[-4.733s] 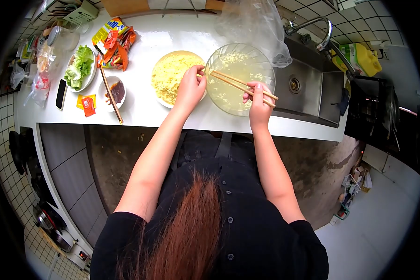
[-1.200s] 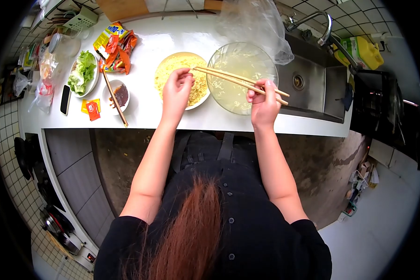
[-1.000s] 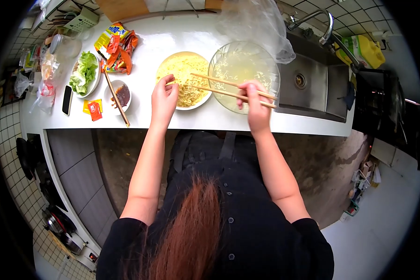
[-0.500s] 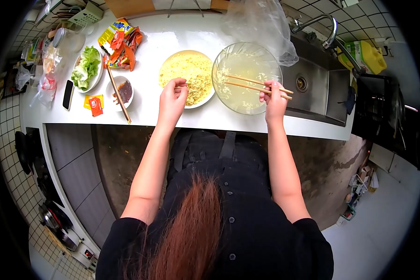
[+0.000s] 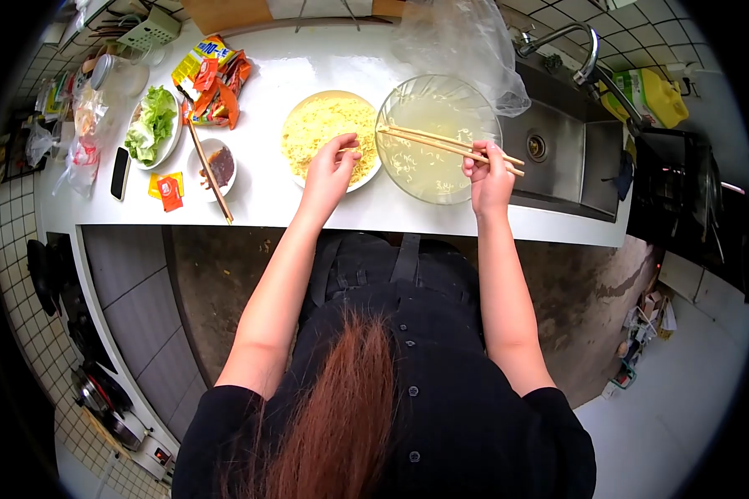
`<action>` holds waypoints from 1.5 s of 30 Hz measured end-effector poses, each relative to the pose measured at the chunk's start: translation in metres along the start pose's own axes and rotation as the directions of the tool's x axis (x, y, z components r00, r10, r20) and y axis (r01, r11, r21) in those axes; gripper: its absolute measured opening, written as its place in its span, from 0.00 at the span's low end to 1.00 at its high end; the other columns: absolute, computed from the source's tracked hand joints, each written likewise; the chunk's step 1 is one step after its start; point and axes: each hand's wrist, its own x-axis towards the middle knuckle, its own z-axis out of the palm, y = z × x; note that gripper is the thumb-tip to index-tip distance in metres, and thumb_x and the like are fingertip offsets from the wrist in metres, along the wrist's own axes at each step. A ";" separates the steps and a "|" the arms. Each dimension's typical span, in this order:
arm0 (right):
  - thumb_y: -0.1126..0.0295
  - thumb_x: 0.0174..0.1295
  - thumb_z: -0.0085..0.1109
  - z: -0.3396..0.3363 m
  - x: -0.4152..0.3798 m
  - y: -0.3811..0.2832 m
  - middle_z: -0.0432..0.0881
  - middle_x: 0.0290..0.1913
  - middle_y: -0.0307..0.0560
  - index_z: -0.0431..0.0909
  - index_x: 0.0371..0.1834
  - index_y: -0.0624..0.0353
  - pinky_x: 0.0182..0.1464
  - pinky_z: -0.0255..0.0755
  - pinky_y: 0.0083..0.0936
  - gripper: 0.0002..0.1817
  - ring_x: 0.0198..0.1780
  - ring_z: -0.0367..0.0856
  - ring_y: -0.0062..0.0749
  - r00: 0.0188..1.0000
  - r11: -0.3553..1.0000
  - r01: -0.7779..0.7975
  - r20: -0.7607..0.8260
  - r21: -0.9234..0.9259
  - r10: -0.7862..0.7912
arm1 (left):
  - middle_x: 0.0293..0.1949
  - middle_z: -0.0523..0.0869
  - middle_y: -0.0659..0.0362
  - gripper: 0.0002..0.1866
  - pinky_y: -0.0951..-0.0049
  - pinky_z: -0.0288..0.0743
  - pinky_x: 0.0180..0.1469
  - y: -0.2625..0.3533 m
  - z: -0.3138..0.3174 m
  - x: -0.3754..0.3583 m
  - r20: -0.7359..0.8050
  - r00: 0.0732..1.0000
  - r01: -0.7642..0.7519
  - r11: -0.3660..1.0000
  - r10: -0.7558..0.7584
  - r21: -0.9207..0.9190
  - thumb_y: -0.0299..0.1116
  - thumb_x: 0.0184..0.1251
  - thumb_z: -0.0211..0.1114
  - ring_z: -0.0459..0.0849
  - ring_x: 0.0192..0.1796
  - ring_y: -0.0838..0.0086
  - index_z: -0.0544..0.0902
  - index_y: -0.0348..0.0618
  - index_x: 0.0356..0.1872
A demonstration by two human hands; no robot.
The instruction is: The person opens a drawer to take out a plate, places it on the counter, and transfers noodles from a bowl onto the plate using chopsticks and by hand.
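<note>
My right hand grips a pair of wooden chopsticks, which point left across a large glass bowl. Cloudy water with pale bits fills that bowl. The chopstick tips are near its left rim, close together. Left of the glass bowl, a round dish of yellow noodles rests on the counter. Over the lower right of the noodles is my left hand, its fingers bent together; whether anything is between them is too small to tell.
A bowl of dark sauce with chopsticks across it, a lettuce plate, a phone, small sachets and torn packets lie left. A plastic bag and the sink are right.
My left hand has moved right and slightly down over the noodles. The chopstick tips have swung left and up to the glass bowl's left rim, and drawn together.
</note>
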 end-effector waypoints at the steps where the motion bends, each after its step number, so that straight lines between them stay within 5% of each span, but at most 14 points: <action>1: 0.68 0.66 0.40 0.001 0.000 -0.002 0.71 0.26 0.45 0.72 0.35 0.69 0.24 0.66 0.22 0.13 0.23 0.71 0.27 1.000 1.000 -0.006 -0.004 0.023 0.006 | 0.50 0.78 0.53 0.18 0.78 0.72 0.50 0.001 0.003 0.002 0.035 0.999 0.032 0.999 -0.031 -0.029 0.24 0.64 0.48 0.79 0.47 0.74 0.70 0.34 0.56; 4: 0.68 0.66 0.40 0.011 -0.004 -0.010 0.72 0.26 0.45 0.71 0.35 0.68 0.24 0.66 0.21 0.13 0.24 0.72 0.27 1.000 0.996 -0.009 0.011 0.092 0.008 | 0.52 0.77 0.52 0.19 0.76 0.70 0.53 0.007 0.008 0.007 0.094 0.994 0.072 0.978 -0.054 -0.195 0.24 0.64 0.47 0.77 0.52 0.73 0.70 0.34 0.56; 8: 0.67 0.67 0.41 0.042 -0.024 -0.021 0.72 0.25 0.46 0.72 0.34 0.65 0.25 0.64 0.21 0.12 0.25 0.71 0.27 0.992 0.998 0.054 0.109 0.042 -0.058 | 0.56 0.73 0.51 0.21 0.74 0.66 0.59 0.022 -0.011 -0.001 -0.088 0.996 -0.003 0.975 -0.017 -0.222 0.23 0.63 0.47 0.70 0.60 0.68 0.67 0.32 0.59; 12: 0.66 0.67 0.40 0.057 -0.033 -0.013 0.71 0.23 0.43 0.72 0.35 0.64 0.25 0.65 0.17 0.13 0.23 0.70 0.23 0.944 0.930 0.187 0.319 -0.318 -0.080 | 0.58 0.71 0.48 0.22 0.72 0.62 0.62 0.020 -0.032 -0.004 -0.223 0.974 -0.047 0.999 0.042 -0.018 0.21 0.62 0.46 0.68 0.62 0.66 0.66 0.32 0.59; 18: 0.66 0.67 0.40 0.017 -0.024 -0.047 0.70 0.23 0.40 0.73 0.33 0.65 0.21 0.63 0.15 0.14 0.21 0.69 0.19 0.983 0.970 0.176 0.080 -0.169 -0.164 | 0.55 0.74 0.51 0.19 0.72 0.61 0.62 0.021 -0.035 -0.006 -0.166 0.985 -0.037 0.999 0.040 0.018 0.21 0.62 0.48 0.70 0.60 0.68 0.70 0.32 0.55; 24: 0.66 0.67 0.42 -0.011 -0.004 -0.026 0.68 0.24 0.39 0.74 0.34 0.67 0.21 0.63 0.14 0.14 0.21 0.69 0.19 0.998 0.932 0.030 0.063 -0.361 -0.008 | 0.51 0.77 0.52 0.17 0.73 0.64 0.60 0.008 -0.015 -0.006 -0.101 0.994 -0.028 1.000 0.028 0.002 0.21 0.62 0.48 0.73 0.57 0.69 0.72 0.33 0.52; 40: 0.68 0.66 0.44 -0.005 0.008 -0.018 0.71 0.25 0.43 0.73 0.33 0.70 0.23 0.65 0.19 0.14 0.23 0.71 0.24 0.989 0.987 -0.078 0.111 -0.138 0.094 | 0.50 0.78 0.52 0.18 0.76 0.70 0.53 -0.002 0.014 -0.004 0.093 0.995 0.027 0.999 -0.031 0.038 0.20 0.62 0.45 0.78 0.51 0.71 0.72 0.33 0.53; 45: 0.68 0.66 0.42 0.008 0.002 -0.029 0.72 0.26 0.46 0.72 0.33 0.68 0.25 0.65 0.19 0.13 0.25 0.72 0.26 0.988 0.995 -0.078 0.137 0.057 0.070 | 0.50 0.77 0.51 0.17 0.76 0.71 0.52 0.007 -0.002 -0.006 -0.065 0.998 0.018 0.997 -0.023 -0.080 0.22 0.65 0.45 0.78 0.51 0.70 0.70 0.31 0.53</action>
